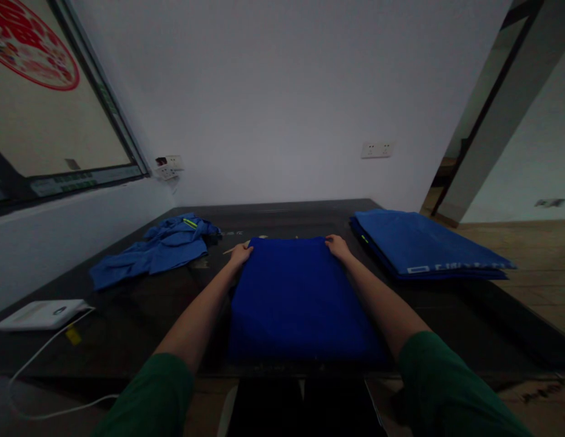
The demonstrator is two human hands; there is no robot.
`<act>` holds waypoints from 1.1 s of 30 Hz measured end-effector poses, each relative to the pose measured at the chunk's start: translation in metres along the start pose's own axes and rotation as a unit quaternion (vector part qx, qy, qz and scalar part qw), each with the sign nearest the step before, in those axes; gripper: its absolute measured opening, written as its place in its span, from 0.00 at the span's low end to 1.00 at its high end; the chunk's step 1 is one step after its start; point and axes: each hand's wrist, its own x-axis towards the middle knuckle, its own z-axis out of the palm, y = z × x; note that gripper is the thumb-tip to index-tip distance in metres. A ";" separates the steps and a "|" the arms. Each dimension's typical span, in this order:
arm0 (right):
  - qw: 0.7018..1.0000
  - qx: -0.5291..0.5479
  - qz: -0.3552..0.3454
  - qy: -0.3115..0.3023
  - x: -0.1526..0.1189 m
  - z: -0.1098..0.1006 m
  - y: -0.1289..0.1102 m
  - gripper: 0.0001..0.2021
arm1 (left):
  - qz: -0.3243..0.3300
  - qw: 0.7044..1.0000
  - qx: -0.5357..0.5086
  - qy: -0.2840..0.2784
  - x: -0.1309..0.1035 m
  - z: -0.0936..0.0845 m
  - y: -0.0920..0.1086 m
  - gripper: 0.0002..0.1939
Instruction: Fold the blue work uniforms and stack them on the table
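Note:
A dark blue cloth (300, 297), folded into a flat panel, lies in front of me on the black table. My left hand (241, 254) grips its far left corner, fingers closed at the edge. At the far right corner, my right hand (337, 246) pinches the cloth between thumb and fingers. The near edge of the cloth reaches close to the table's front edge.
A crumpled blue garment (164, 249) lies at the left, and folded blue cloths (428, 240) are stacked at the right. A white device (40, 315) with a cable sits at the left on the black table (136, 340). A wall stands behind.

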 end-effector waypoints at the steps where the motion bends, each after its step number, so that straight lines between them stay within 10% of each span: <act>1: 1.000 -0.011 0.002 0.001 -0.002 0.002 0.000 0.15 | 0.004 1.000 0.024 0.005 -0.001 0.000 0.000 0.13; 8: 0.992 -0.112 -0.040 0.030 -0.032 0.012 -0.008 0.17 | 0.043 0.988 0.137 0.058 -0.023 0.004 0.000 0.16; 14: 0.978 -0.148 -0.127 0.072 -0.038 -0.015 -0.036 0.20 | 0.051 0.989 0.127 0.057 -0.042 -0.045 0.004 0.24; 20: 0.962 -0.111 -0.250 -0.018 -0.040 -0.010 -0.121 0.17 | 0.092 0.989 -0.004 -0.113 -0.145 -0.089 -0.014 0.28; 26: 0.943 -0.113 -0.278 -0.143 -0.057 0.051 -0.195 0.21 | 0.119 0.960 -0.225 -0.119 -0.249 -0.063 -0.034 0.39; 33: 0.944 -0.115 -0.237 -0.201 -0.068 0.102 -0.196 0.33 | 0.053 0.925 -0.367 -0.079 -0.296 -0.041 -0.051 0.43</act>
